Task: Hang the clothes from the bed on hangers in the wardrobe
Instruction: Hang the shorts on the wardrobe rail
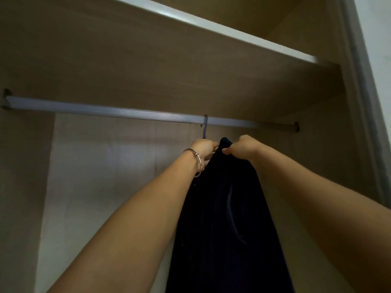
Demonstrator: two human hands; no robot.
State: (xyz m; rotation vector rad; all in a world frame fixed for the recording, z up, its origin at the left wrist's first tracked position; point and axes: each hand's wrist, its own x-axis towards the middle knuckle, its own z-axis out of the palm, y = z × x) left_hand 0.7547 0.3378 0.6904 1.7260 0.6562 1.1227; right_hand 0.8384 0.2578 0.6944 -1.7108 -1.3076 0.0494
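Two bare forearms are reaching up from 7 and 4 o'clock, meeting just right of centre. Between them a dark garment (pixel 228 208) is hanging down toward 6 o'clock. The left hand (pixel 204 148), a metal bracelet (pixel 197 163) on its wrist, is curling its fingers onto the garment's top edge. At the garment's 3 o'clock side the right hand (pixel 241 148) is clamping the same edge in a closed fist. Above them, at 12 o'clock, a purple hanger hook (pixel 205 127) is sitting over the silver rail (pixel 127 112). Farther up, toward 1 o'clock, a wardrobe shelf (pixel 211 26) is crossing.
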